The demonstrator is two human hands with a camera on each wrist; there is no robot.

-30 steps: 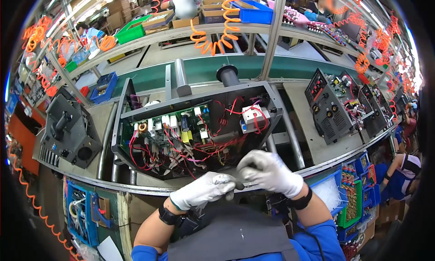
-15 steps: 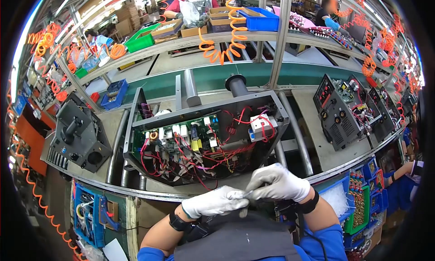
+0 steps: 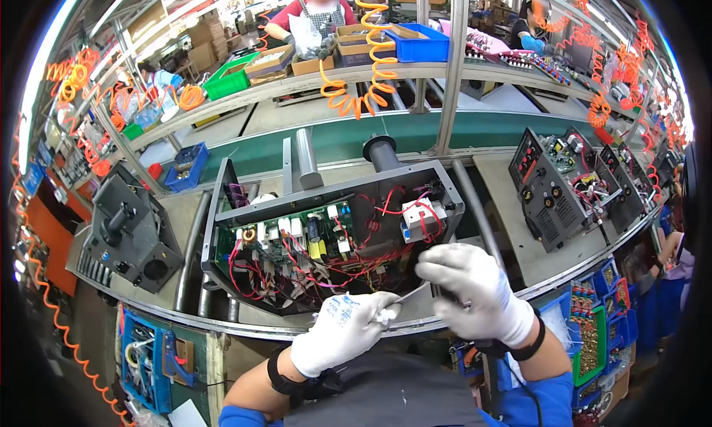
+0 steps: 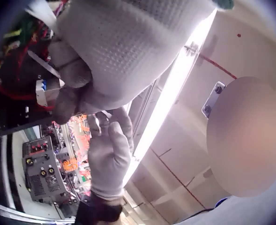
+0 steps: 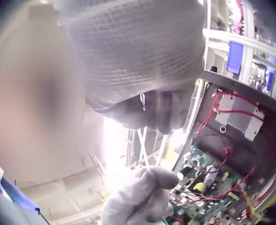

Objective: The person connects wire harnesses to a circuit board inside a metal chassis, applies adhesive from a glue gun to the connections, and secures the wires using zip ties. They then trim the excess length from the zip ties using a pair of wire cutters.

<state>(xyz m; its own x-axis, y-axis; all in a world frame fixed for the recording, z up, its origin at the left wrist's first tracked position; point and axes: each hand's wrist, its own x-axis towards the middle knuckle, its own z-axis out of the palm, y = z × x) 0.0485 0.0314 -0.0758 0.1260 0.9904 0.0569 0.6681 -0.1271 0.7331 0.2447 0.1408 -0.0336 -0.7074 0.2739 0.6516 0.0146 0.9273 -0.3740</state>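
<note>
My gloved left hand [image 3: 341, 332] pinches a thin pale strip [image 3: 412, 293], which looks like a cable tie, between thumb and fingers. Small white ends show under those fingertips. In the right wrist view the strip [image 5: 144, 152] points up from the left fingertips toward my right hand [image 5: 142, 56]. That right hand [image 3: 478, 293], also gloved, is raised beside the strip's tip, its fingers bent loosely and apart from the thumb. Both hands are at the near edge of an open dark metal housing [image 3: 334, 193], which contains a circuit board [image 5: 208, 173], red wires and a white boxy part [image 3: 424, 218].
A dark unit [image 3: 126, 230] stands at left, and more open units [image 3: 552, 189] at right. Metal rollers [image 3: 194, 253] run beneath the housing. A blue tool bin [image 3: 137, 360] is at lower left; parts bins [image 3: 589, 338] are at lower right. An orange coiled hose [image 3: 371, 93] hangs ahead.
The hands were close together at the fingertips half a second ago. Now the right hand has lifted and opened away to the right, and the pale strip shows between them.
</note>
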